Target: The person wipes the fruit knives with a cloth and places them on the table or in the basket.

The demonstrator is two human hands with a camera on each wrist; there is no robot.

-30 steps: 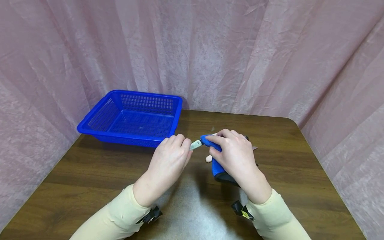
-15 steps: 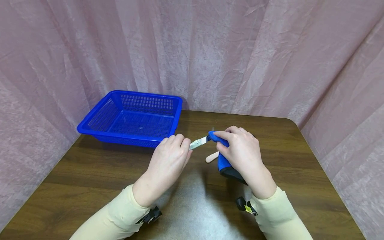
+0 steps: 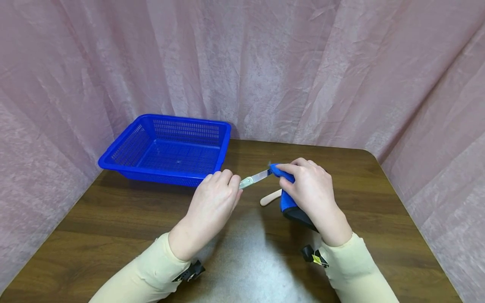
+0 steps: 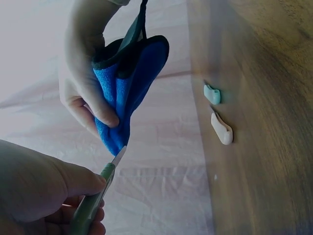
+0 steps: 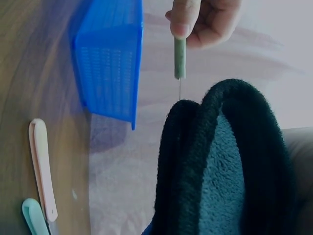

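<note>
My left hand (image 3: 214,200) grips the green handle of a knife (image 3: 247,182). The bare blade points right, toward the blue cloth (image 3: 289,203). With thumb and fingers my right hand (image 3: 312,191) pinches this folded, dark-edged cloth around the blade's tip. In the left wrist view, the knife (image 4: 93,203) slants up to the cloth (image 4: 139,81), which hides its point. Below the right hand a pale pink-handled knife (image 3: 270,198) lies on the table, its far part covered by hand and cloth. Beside it a mint-handled knife (image 5: 34,218) shows in the wrist views.
A blue plastic basket (image 3: 163,171) with slotted walls stands at the back left of the wooden table (image 3: 113,235). A pink curtain (image 3: 265,67) hangs behind and along the sides.
My right hand has slid the cloth rightward along the blade, baring more of it and of the pink-handled knife. My left hand has stayed in place with the green-handled knife.
</note>
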